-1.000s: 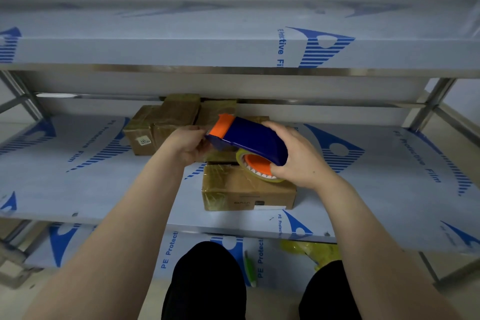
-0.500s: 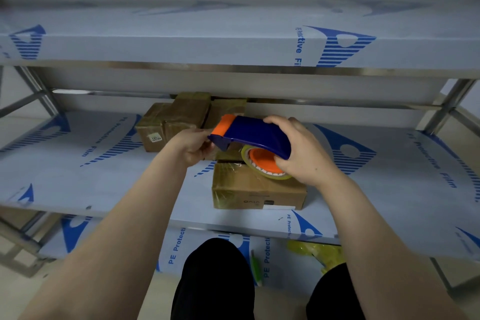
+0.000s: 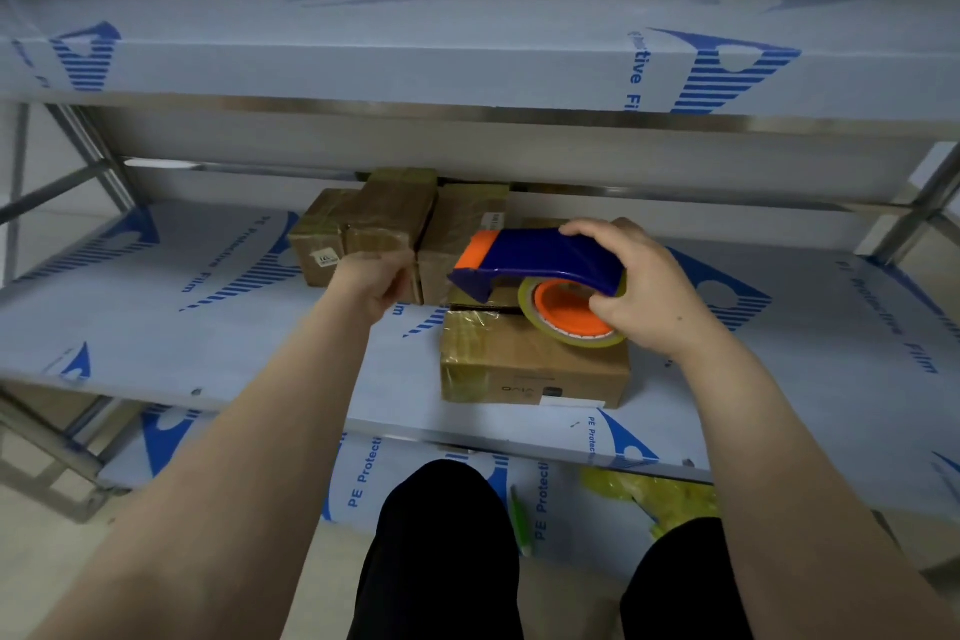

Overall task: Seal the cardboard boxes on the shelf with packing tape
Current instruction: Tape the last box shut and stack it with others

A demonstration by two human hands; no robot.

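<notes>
pulling the tape taut is advised before it is laid. in the head view the tape dispenser is clasped from above by the right hand, and the front box lies just beneath that grip on the shelf. the left hand is curled just off the dispenser's nose; whether tape is pinched cannot be told.

Open shelf surface either side of front box, back boxes blocking rear, upper shelf overhead
</notes>
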